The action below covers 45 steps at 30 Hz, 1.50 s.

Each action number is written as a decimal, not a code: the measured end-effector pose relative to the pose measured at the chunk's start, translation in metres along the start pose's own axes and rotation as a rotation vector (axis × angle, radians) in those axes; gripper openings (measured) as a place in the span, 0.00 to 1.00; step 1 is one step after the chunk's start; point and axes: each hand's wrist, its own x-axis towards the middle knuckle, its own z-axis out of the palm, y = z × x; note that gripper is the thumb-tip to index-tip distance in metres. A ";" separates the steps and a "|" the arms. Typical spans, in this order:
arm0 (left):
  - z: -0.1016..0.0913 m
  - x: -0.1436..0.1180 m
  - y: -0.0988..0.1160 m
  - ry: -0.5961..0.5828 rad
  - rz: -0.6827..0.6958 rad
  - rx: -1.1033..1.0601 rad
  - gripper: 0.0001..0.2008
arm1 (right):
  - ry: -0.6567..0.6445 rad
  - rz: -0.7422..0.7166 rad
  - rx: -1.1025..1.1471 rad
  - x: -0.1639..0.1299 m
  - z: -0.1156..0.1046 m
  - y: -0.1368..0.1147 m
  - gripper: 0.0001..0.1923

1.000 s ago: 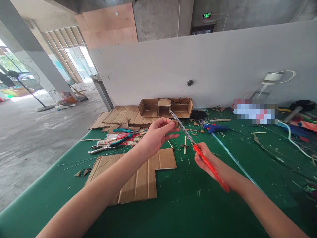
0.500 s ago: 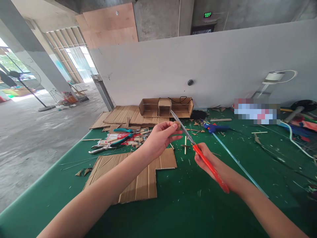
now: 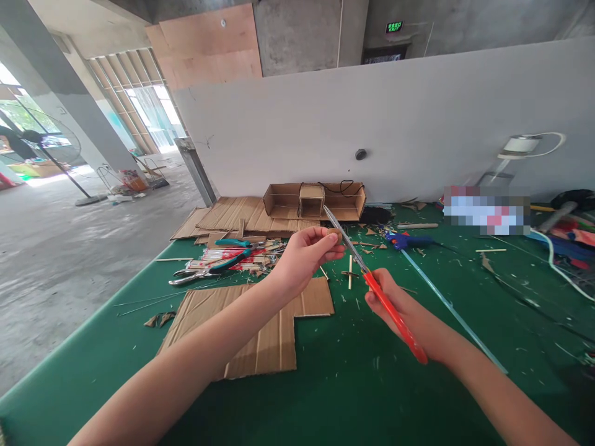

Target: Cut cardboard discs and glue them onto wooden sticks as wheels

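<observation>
My left hand [image 3: 304, 255] pinches a small brown cardboard piece [image 3: 334, 234] between thumb and fingers, held above the green table [image 3: 372, 384]. My right hand [image 3: 400, 310] grips red-handled scissors [image 3: 389, 310]; their metal blades [image 3: 344, 238] point up and to the left and lie against the small piece. Both hands hover over a notched sheet of corrugated cardboard [image 3: 260, 334] lying flat on the table.
Pliers with teal handles [image 3: 211, 266] and a pile of sticks lie at the left. An open cardboard box [image 3: 313, 201] and flat cardboard stand by the grey wall. A blue glue gun [image 3: 406, 240], a long thin rod [image 3: 446, 303], cables and scraps lie at the right.
My left hand and the small piece have shifted slightly right, closer to the scissor blades. The view has drifted a little; my right hand holds the scissors much as before.
</observation>
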 end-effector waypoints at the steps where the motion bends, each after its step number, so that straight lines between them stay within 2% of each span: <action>1: 0.000 0.000 0.000 0.007 0.010 0.025 0.06 | 0.003 0.002 -0.002 0.000 0.000 0.000 0.17; 10: -0.005 0.003 0.003 0.019 0.096 0.234 0.07 | 0.027 0.026 -0.101 0.001 0.002 0.007 0.16; 19: -0.009 0.006 0.008 -0.005 0.046 0.284 0.06 | 0.177 -0.044 -0.205 0.009 0.004 0.023 0.14; 23: -0.012 0.006 0.007 -0.012 0.041 0.277 0.06 | 0.192 -0.023 -0.219 0.012 0.003 0.026 0.14; 25: -0.013 0.007 0.006 0.002 0.044 0.262 0.06 | 0.228 -0.014 -0.213 0.012 0.002 0.024 0.16; 28: -0.015 0.007 0.005 0.010 0.071 0.270 0.11 | 0.291 -0.050 -0.164 0.012 0.004 0.020 0.16; 32: -0.013 0.008 0.003 0.010 0.098 0.254 0.10 | 0.364 -0.104 -0.055 0.013 0.004 0.020 0.17; 37: -0.009 0.005 0.001 -0.022 0.096 0.286 0.16 | 0.414 -0.060 -0.031 0.017 0.002 0.028 0.20; 41: -0.007 0.000 0.000 -0.038 0.173 0.413 0.20 | 0.387 -0.070 -0.026 0.018 0.001 0.030 0.20; 45: -0.005 -0.002 -0.002 0.000 0.306 0.556 0.19 | 0.358 -0.088 -0.011 0.017 0.001 0.030 0.21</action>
